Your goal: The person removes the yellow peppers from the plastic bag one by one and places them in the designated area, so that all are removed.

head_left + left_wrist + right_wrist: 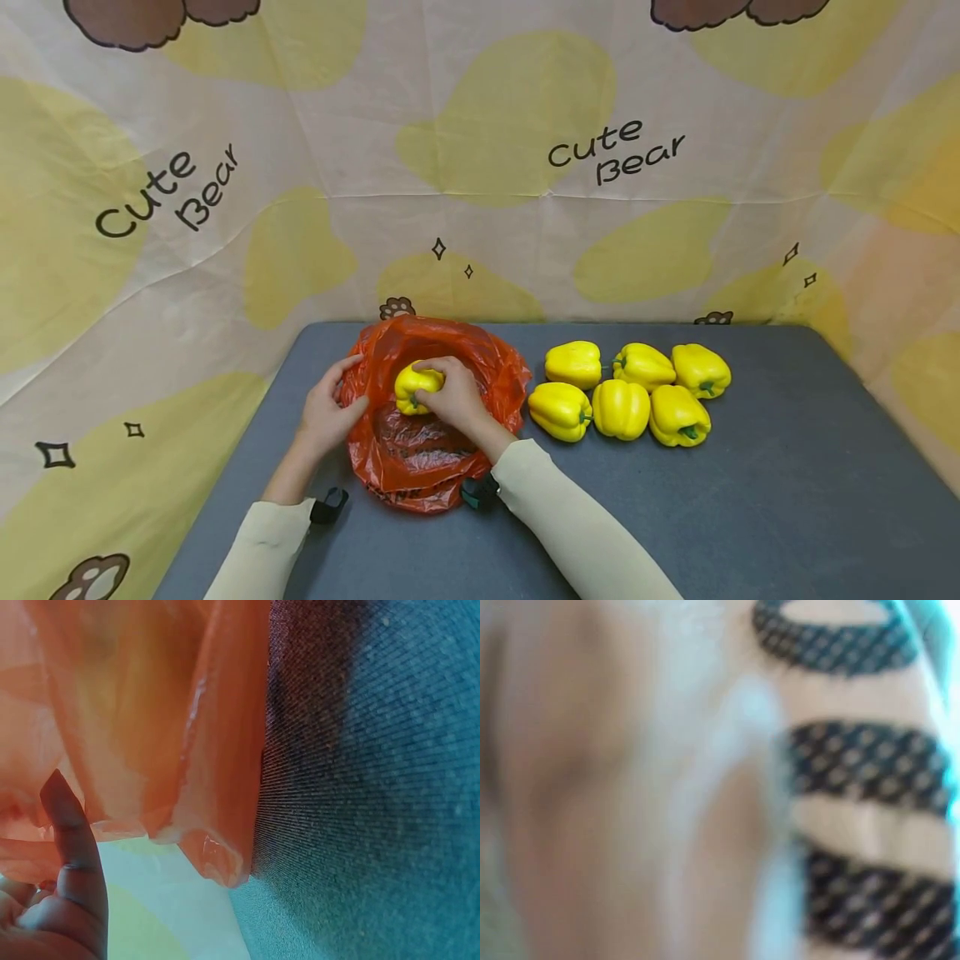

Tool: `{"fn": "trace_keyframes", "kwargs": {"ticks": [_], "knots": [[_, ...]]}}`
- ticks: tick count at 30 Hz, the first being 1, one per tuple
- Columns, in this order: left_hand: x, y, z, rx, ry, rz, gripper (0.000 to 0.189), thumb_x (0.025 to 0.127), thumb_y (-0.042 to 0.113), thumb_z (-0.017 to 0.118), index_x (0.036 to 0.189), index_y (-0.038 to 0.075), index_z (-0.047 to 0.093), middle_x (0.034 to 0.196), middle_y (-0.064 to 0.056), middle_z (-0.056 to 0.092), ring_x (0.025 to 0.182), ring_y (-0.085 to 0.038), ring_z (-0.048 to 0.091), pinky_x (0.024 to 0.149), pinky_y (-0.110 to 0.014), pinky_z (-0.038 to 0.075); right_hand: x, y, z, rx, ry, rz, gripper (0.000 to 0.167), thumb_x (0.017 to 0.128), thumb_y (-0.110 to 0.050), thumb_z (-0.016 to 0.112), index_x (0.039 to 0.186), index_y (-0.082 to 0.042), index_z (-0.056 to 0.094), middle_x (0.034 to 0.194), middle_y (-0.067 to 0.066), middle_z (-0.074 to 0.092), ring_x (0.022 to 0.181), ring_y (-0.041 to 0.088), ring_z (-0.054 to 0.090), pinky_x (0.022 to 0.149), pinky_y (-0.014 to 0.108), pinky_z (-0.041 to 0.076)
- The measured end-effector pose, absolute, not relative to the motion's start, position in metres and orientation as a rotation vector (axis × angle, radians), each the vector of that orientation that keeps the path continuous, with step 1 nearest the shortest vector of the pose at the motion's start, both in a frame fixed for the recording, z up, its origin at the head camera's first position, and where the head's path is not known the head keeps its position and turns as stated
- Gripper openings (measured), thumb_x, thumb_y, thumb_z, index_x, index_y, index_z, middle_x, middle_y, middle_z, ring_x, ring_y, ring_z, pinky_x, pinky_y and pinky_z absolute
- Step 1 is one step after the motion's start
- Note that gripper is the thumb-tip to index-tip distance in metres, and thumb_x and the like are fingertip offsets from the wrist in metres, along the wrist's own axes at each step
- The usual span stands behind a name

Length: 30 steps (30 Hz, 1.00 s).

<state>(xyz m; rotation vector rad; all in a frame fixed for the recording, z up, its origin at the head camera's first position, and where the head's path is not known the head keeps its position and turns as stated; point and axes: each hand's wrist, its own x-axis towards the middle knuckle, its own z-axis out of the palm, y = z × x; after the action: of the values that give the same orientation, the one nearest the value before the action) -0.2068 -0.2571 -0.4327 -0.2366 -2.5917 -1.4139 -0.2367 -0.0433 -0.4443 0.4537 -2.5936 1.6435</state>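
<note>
In the head view a red plastic bag [435, 492] stands with its mouth spread wide on the table. My right hand [456, 396] reaches into that mouth and pinches a yellow bell pepper [410, 385] between thumb and fingers. At the bag's left rim, my left hand [332, 408] touches the plastic with fingers and thumb spread apart. The left wrist view has the left thumb [75, 855] straight against the bag's side [150, 712]. Blurred skin fills much of the right wrist view, and the pepper is hidden there.
Several yellow bell peppers [621, 408] lie in two rows to the right of the bag on the dark grey table [787, 483]. A printed cloth backdrop [480, 150] hangs behind the table. Black wrist devices sit on the left wrist [328, 506] and right wrist [480, 492].
</note>
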Motion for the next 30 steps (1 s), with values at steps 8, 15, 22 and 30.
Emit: {"fn": "trace_keyframes", "kwargs": {"ticks": [8,15,22,30], "knots": [[-0.206,-0.256,-0.432,-0.22,-2.594,-1.433,0.059,0.085,0.001,0.062,0.141,0.012,0.044,0.131,-0.023,0.055,0.098,-0.038,0.065,0.068,-0.031,0.059,-0.231,-0.038,-0.433,0.477,-2.572,1.649,0.036,0.079,-0.015,0.076,0.114,-0.015,0.07,0.121,0.008,0.06,0.103,0.021,0.059,0.083,0.032,0.055],[-0.208,-0.255,-0.432,-0.218,-2.598,-1.406,0.059,0.084,0.002,0.062,0.14,0.012,0.045,0.131,-0.023,0.054,0.093,-0.036,0.066,0.066,-0.03,0.059,-0.226,-0.033,-0.425,0.499,-2.547,1.658,0.035,0.08,-0.015,0.074,0.115,-0.016,0.07,0.123,0.007,0.06,0.102,0.02,0.059,0.079,0.031,0.056],[-0.209,-0.255,-0.434,-0.217,-2.606,-1.432,0.059,0.086,0.003,0.062,0.141,0.013,0.044,0.133,-0.022,0.053,0.097,-0.038,0.066,0.067,-0.033,0.059,-0.221,-0.026,-0.415,0.537,-2.487,1.691,0.036,0.08,-0.012,0.074,0.115,-0.014,0.07,0.121,0.007,0.061,0.103,0.019,0.059,0.078,0.03,0.056],[-0.21,-0.255,-0.434,-0.225,-2.623,-1.448,0.06,0.087,0.004,0.061,0.143,0.013,0.042,0.135,-0.023,0.05,0.096,-0.038,0.066,0.066,-0.032,0.059,-0.21,-0.013,-0.401,0.587,-2.402,1.757,0.036,0.079,-0.011,0.074,0.115,-0.013,0.07,0.122,0.007,0.061,0.108,0.02,0.058,0.083,0.031,0.056]]}}
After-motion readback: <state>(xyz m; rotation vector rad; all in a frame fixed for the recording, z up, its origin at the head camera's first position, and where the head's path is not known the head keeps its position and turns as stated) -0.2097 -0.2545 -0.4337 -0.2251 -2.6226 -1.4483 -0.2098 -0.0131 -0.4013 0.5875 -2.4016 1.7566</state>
